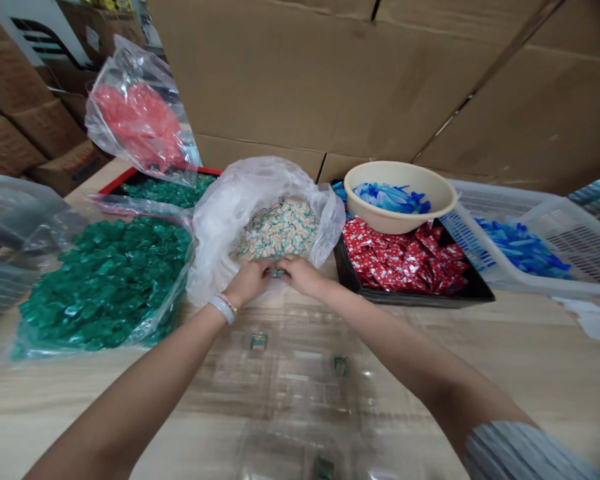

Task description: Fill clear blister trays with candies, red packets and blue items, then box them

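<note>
My left hand [249,283] and my right hand [303,275] meet at the near edge of an open white plastic bag [210,247]. Inside it is a heap of small orange, white and green packets [280,230]. Several of these packets [276,272] show between my fingertips, and the fingers of both hands are curled in around them. The hands partly hide what they grip. Below my wrists, clear plastic trays [300,390] lie blurred on the table, with one small packet [259,341] on the left and another packet [340,365] on the right.
At left lies a clear bag of green pieces [110,287], with a red-rimmed tray [117,181] behind. A black tray [420,299] holds red packets, under a cream bowl [400,220] with blue items. A white basket [535,193] stands right; cardboard boxes [300,80] wall the back.
</note>
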Demonstrator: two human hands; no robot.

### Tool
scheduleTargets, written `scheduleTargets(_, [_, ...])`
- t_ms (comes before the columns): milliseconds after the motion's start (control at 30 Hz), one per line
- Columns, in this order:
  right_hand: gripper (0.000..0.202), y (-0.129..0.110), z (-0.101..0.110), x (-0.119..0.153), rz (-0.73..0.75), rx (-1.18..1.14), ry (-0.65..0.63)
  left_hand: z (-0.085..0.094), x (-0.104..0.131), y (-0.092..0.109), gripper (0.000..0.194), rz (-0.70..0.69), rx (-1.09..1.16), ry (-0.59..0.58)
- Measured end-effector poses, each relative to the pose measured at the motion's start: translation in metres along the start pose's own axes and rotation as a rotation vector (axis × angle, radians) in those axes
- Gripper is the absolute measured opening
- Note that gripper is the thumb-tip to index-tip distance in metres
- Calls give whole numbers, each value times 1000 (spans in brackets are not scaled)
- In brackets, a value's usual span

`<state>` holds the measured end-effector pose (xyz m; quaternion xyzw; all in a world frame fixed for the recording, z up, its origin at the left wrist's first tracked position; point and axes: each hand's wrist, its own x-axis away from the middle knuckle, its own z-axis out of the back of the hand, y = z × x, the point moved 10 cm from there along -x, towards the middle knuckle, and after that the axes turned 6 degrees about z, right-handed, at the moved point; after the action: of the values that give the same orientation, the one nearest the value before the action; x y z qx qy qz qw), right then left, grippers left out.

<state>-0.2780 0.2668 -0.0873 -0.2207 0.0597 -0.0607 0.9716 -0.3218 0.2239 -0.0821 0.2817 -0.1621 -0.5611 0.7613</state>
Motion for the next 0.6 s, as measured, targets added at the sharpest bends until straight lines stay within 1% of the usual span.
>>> scheduleTargets(67, [21,3,1,-2,-21,-2,26,1,-1,-2,23,9,36,7])
scheduleTargets(133, [22,6,1,-3,-34,-13,46,-1,-2,-3,22,29,65,-18])
scheduleTargets(233, [22,8,-1,-4,-23,-26,49,-4,-5,-4,21,65,141,-64])
scheduleTargets(333, [20,8,-1,-4,-3,-34,51,-5,-7,-5,20,85,239,-81])
scheduleTargets(400, [18,8,-2,-4,-7,-22,37,-6,-8,-7,19,88,265,-89])
scheduleTargets(467, [16,9,-4,-4,-29,-3,10,-3,-7,-11,20,94,238,-64])
scheduleTargets(533, [15,10,-5,-4,-56,13,-13,4,-5,-15,21,112,156,-3])
scheduleTargets(600, [17,9,-6,-4,-97,48,-47,7,-2,-13,22,104,57,24])
